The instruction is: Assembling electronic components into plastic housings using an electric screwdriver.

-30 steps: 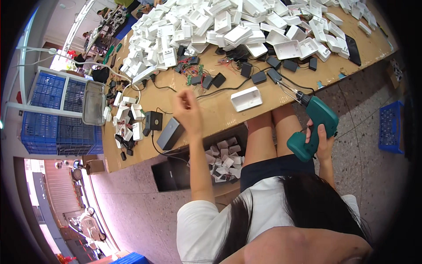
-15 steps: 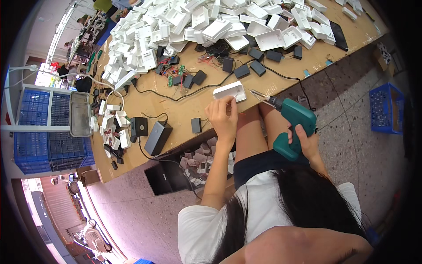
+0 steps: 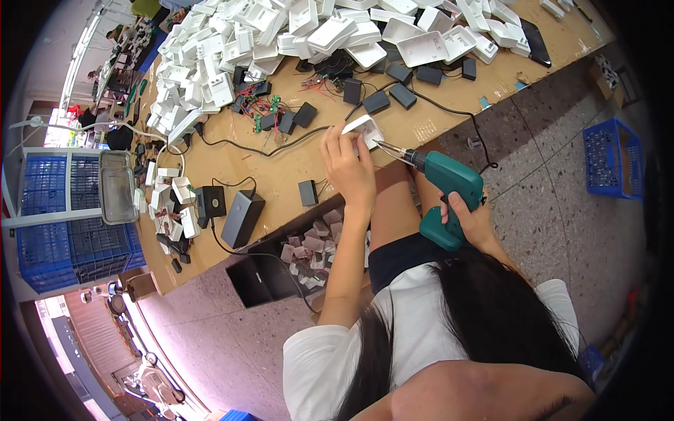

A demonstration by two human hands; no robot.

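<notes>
My right hand (image 3: pixel 467 214) grips a green pistol-shaped soldering gun (image 3: pixel 453 179) by its handle. The gun's thin metal nose points left, and its tip reaches the near inside of a white plastic housing (image 3: pixel 368 129). My left hand (image 3: pixel 349 167) has its fingers closed on the left side of that housing at the table's front edge. What lies inside the housing is too small to make out, and my fingers hide part of it.
White housings (image 3: pixel 330 31) lie heaped across the back of the cardboard-topped table (image 3: pixel 281 189). Black boxes (image 3: pixel 376 102), green circuit boards with wires (image 3: pixel 270 105) and a black cable (image 3: pixel 477 133) lie before them. A black bin (image 3: pixel 260 281) sits below; a blue crate (image 3: pixel 614 158) stands right.
My left hand has taken hold of the white housing and tilted it. The soldering gun has moved left, bringing its tip to the housing.
</notes>
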